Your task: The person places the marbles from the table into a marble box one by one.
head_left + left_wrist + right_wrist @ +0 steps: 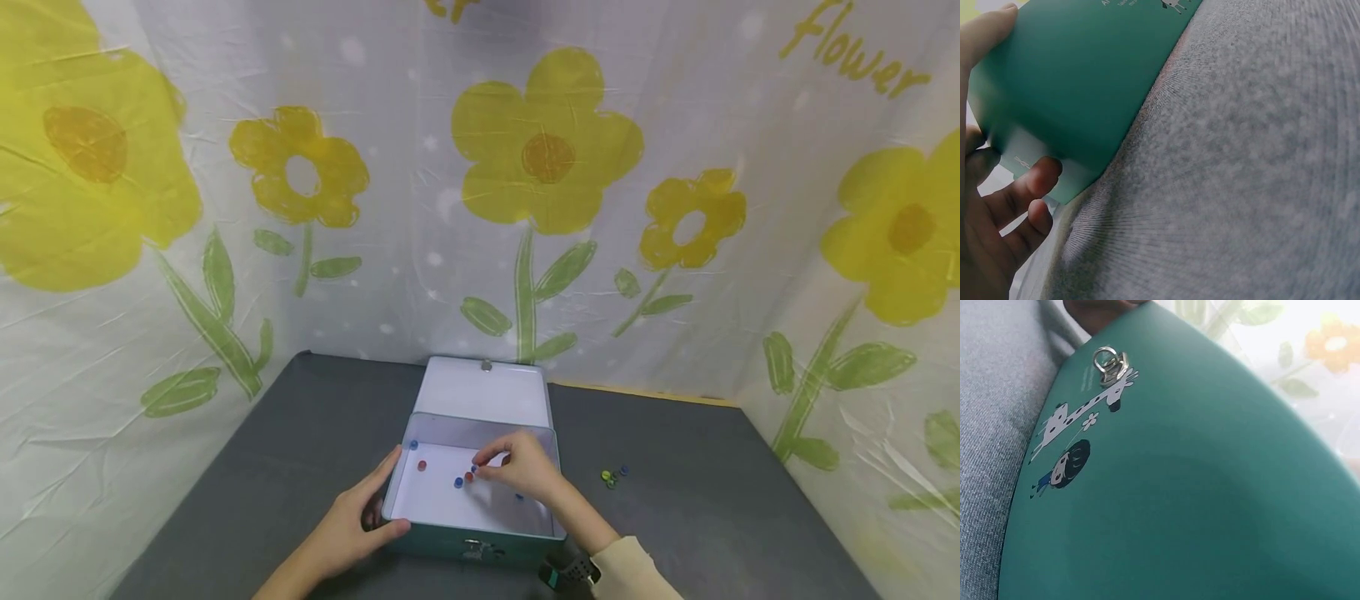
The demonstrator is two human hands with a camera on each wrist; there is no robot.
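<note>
A green metal box (450, 537) with a white inside stands on the dark table, its lid (483, 390) laid back. My left hand (352, 521) holds the box's near left corner, thumb at the front and fingers along the side. Inside, the right hand (525, 467) pinches a small blue piece (475, 469) between thumb and index finger. Just below it lies a red piece (468, 477), with a blue one (458, 482) to the left. In the left wrist view, the left fingers (1025, 190) curl around the green wall (1079, 75). The right hand is out of its own wrist view.
Several green and blue pieces (611, 477) lie on the table right of the box. Another red piece (422, 466) is in the box's left part. A metal latch (1111, 365) sits on the printed front wall. Flowered curtains (405, 167) surround the table.
</note>
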